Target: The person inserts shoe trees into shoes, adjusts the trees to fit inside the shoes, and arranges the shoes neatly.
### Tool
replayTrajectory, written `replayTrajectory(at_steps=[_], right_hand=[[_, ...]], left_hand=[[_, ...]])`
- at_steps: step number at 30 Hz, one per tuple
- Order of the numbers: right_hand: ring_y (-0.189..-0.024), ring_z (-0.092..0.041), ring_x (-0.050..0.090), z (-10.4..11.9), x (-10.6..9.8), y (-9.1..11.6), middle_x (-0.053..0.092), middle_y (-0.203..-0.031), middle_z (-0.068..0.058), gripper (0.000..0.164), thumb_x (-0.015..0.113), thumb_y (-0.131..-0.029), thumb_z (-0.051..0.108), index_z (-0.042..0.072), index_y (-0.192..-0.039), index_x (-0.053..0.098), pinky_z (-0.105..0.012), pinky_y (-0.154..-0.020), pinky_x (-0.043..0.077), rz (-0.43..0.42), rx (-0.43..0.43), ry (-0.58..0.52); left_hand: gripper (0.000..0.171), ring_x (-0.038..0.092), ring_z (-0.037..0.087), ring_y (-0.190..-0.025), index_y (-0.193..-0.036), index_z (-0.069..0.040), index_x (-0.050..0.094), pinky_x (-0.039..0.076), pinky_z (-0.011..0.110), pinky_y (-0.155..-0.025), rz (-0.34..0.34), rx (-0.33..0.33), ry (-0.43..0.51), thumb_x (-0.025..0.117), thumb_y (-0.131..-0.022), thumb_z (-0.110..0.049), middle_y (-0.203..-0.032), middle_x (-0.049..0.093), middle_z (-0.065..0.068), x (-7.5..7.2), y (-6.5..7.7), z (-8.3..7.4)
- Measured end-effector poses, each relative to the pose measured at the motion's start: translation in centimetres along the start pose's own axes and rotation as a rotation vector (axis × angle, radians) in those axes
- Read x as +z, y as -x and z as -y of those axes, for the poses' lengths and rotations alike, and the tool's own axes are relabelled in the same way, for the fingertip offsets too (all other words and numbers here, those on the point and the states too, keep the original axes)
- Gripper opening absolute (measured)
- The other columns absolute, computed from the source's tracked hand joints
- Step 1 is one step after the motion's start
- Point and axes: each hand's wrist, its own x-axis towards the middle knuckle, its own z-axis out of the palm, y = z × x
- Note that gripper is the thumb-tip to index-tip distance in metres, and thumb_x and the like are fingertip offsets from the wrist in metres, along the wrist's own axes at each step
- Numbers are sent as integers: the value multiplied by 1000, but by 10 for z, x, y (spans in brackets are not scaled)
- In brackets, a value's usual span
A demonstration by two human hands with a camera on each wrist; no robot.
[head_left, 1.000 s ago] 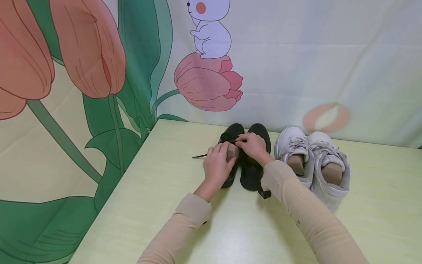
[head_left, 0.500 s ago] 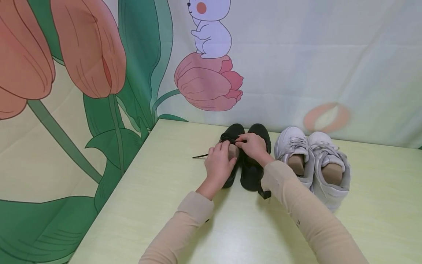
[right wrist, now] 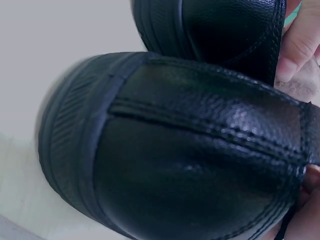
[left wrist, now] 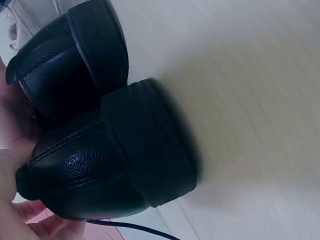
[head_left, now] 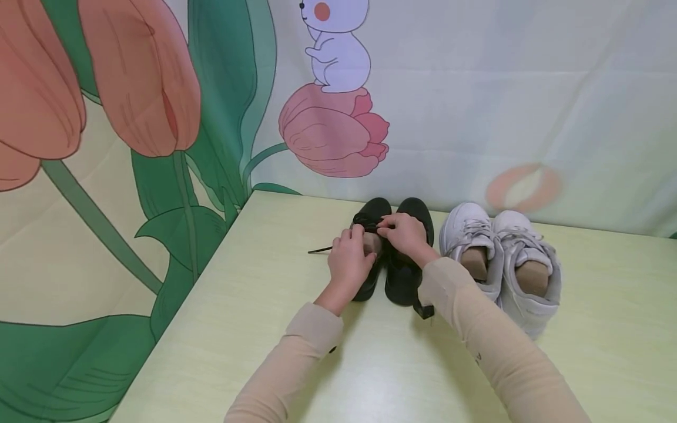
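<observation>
Two black leather shoes stand side by side, toes away from me. Over the opening of the left black shoe [head_left: 378, 207] my left hand [head_left: 350, 258] rests with bent fingers, fingertips near the laces. Its thumb [right wrist: 295, 57] lies by the beige insert [head_left: 372, 242] inside. My right hand [head_left: 406, 235] reaches across the right black shoe [head_left: 402, 285] and pinches the black shoelace [head_left: 365, 220] at the left shoe's lacing. One lace end [head_left: 319, 250] sticks out on the table to the left. The exact hold of the left fingertips is hidden.
A pair of white sneakers [head_left: 526, 311] with brown inserts stands just right of the black shoes. The pale yellow table [head_left: 254, 282] ends at a printed cloth backdrop [head_left: 449, 117] behind and to the left.
My left hand has shifted slightly, its fingers and thumb moving a little over the left shoe's opening. The right hand and the shoes stay in place.
</observation>
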Motion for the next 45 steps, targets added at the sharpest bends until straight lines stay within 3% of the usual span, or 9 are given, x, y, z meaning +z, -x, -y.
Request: replayTrajectory(at_steps=[8,18,29,45], right_hand=[[-113,-24,52,0,-2,-2,59,-121,-2,18,58,-86,23,14,-96,70,-42,-95,37,11,7,-15],[-114,-24,51,0,-3,-3,59,-121,-3,21,58,-86,23,14,-101,69,-43,-97,36,13,7,-4],[-112,-24,52,0,-4,-3,59,-121,-3,18,59,-86,22,13,-95,70,-42,-95,37,27,-8,-10],[-114,-25,51,-2,-6,-5,58,-122,-3,18,58,-86,22,14,-95,71,-43,-96,37,28,-5,-12]], left_hand=[[45,54,26,-94,-110,-14,45,49,39,-69,17,-5,-1,70,-76,-30,-107,55,8,-1,-1,-1],[44,54,24,-93,-106,-13,46,49,37,-68,-13,6,4,71,-75,-30,-103,56,6,0,-1,-1],[48,54,24,-95,-106,-11,42,49,38,-70,60,-70,-69,69,-76,-36,-102,55,8,4,-10,1],[47,50,24,-96,-106,-11,43,47,36,-73,70,-68,-101,68,-76,-38,-103,56,6,4,-13,-1]])
